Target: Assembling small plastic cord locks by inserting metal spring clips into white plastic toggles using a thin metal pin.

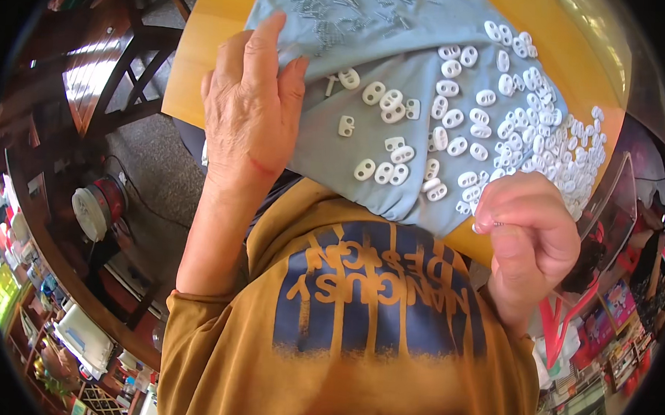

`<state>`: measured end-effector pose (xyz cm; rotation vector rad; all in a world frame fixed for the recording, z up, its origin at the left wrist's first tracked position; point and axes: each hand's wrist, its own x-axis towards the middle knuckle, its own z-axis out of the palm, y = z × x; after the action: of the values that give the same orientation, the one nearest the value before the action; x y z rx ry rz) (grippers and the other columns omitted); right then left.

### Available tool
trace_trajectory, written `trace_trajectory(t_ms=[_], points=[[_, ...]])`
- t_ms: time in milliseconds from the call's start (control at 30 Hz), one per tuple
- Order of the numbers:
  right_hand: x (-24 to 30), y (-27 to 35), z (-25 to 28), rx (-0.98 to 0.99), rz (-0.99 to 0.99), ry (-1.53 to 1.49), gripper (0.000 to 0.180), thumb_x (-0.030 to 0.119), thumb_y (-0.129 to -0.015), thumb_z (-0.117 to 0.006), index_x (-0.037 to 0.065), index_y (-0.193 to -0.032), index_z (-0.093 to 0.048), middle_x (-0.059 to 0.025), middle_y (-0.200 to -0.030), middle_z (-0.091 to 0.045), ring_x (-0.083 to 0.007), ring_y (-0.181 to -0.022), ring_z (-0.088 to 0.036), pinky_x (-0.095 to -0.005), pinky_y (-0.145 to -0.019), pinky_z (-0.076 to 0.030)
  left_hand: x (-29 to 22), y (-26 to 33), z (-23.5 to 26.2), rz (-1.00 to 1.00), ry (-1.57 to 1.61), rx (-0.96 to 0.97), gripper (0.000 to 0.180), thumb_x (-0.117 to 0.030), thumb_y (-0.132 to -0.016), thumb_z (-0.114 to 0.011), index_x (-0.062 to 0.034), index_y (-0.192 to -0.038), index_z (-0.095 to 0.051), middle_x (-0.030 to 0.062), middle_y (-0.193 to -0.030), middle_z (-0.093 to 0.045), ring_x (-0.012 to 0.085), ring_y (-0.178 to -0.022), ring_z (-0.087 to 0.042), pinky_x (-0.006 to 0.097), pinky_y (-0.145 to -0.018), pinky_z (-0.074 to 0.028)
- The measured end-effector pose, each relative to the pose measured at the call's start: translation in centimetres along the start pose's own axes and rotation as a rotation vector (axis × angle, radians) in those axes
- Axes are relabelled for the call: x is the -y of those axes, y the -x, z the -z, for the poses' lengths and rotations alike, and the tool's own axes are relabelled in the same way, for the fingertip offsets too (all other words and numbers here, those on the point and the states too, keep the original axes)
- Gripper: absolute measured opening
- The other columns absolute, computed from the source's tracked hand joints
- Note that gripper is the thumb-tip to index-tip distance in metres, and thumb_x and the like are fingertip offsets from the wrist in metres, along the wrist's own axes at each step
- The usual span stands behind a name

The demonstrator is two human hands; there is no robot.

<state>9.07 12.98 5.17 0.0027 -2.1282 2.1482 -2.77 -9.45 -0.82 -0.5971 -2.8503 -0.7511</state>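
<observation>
On the wooden table [207, 20] ahead of me, a light blue cloth [397, 128] is spread, hanging over the near edge toward my mustard-yellow shirt [340, 343]. My left hand [251, 105] lies on the cloth's left edge, fingers loosely curled, the thumb and forefinger seeming to pinch a fold of the fabric; no small part visible in it. My right hand [531, 225] is up near the cloth's lower right corner, fingers closed in a tight pinch on something tiny and pale at the fingertips. I can't tell whether it's one of the white pieces or a metal one, too small.

White oval two-hole plastic pieces [457, 116] are scattered over the middle of the cloth, singly and in loose twos and threes. A thick pile of the same pieces [554, 136] crowds the right side, out toward the table edge. At the far end, a heap of small thin metal pins or springs [335, 8], blurred, kind unclear.

Progress, as I judge it: both stocks look large, and I can't tell which of the white pieces, if any, are worked already. No separate finished batch or container in view. So most of the handling looks to be left, with one item in the right-hand pinch now.

Off the table: dark wooden chairs [129, 69] at left, a round reel-like object [96, 206] on the floor, cluttered shelves [13, 281] along the lower left rim.
</observation>
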Motion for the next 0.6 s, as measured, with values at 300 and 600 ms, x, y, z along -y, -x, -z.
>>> trace_trajectory(t_ms=[300, 600], points=[[-1.7, 2.2, 2.0, -0.041, -0.126, -0.053, 0.015, -0.005, -0.074, -0.062, -0.004, -0.089, -0.06, -0.0119, -0.081, -0.059, -0.0149, -0.069, -0.053, -0.0242, -0.062, -0.041, -1.1, 1.4, 0.9, -0.048, -0.22, -0.05, 0.046, -0.021, -0.082, -0.06, -0.0072, -0.124, -0.047, 0.0109, -0.114, -0.051, 0.0271, -0.102, -0.049, 0.04, -0.088, -0.033], [-2.0, 1.9, 1.1, -0.034, -0.184, -0.106, 0.012, -0.005, -0.076, -0.063, -0.004, -0.087, -0.061, -0.0094, -0.078, -0.059, -0.0132, -0.067, -0.053, -0.0232, -0.061, -0.041, -5.3, 3.2, -0.6, -0.356, 0.144, 0.077, 0.024, -0.003, -0.068, -0.069, -0.0073, -0.091, -0.066, 0.0036, -0.079, -0.057, 0.0197, -0.073, -0.054, 0.03, -0.072, -0.038]])
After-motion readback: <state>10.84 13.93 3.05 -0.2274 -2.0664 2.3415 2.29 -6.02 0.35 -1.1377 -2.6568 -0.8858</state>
